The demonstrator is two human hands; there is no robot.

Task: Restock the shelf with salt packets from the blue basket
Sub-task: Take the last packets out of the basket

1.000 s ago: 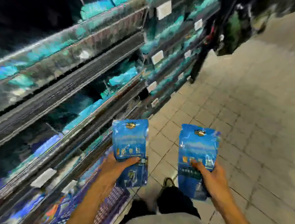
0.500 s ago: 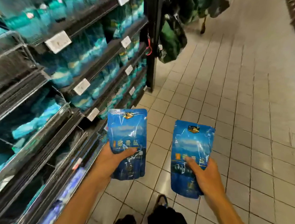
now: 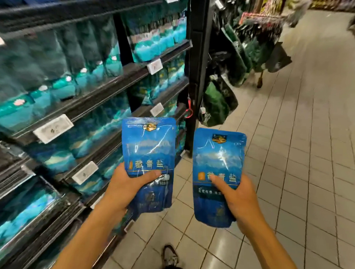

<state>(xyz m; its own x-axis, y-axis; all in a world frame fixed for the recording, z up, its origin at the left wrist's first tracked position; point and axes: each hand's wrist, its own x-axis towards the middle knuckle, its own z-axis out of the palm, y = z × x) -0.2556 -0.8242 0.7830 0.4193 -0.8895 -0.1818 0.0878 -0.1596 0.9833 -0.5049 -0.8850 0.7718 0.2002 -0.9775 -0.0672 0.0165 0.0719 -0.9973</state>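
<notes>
I hold two blue salt packets upright in front of me over the tiled floor. My left hand (image 3: 125,185) grips the lower half of the left salt packet (image 3: 149,149), thumb across its front. My right hand (image 3: 239,200) grips the right salt packet (image 3: 218,162) the same way. The shelf (image 3: 105,90) runs along my left, its black tiers filled with teal and blue packets. The left packet is close to the shelf's front edge. The blue basket is not in view.
White price tags (image 3: 52,128) hang on the shelf edges. A black upright post (image 3: 197,74) ends the shelf bay, with dark green bags (image 3: 218,101) hanging beyond it. Tiled aisle floor (image 3: 293,159) stretches to the right. My shoe (image 3: 170,256) shows at the bottom.
My view has risen and turned from the low shelves toward the higher tiers and down the aisle. Both hands have kept their grip on the packets and lifted slightly.
</notes>
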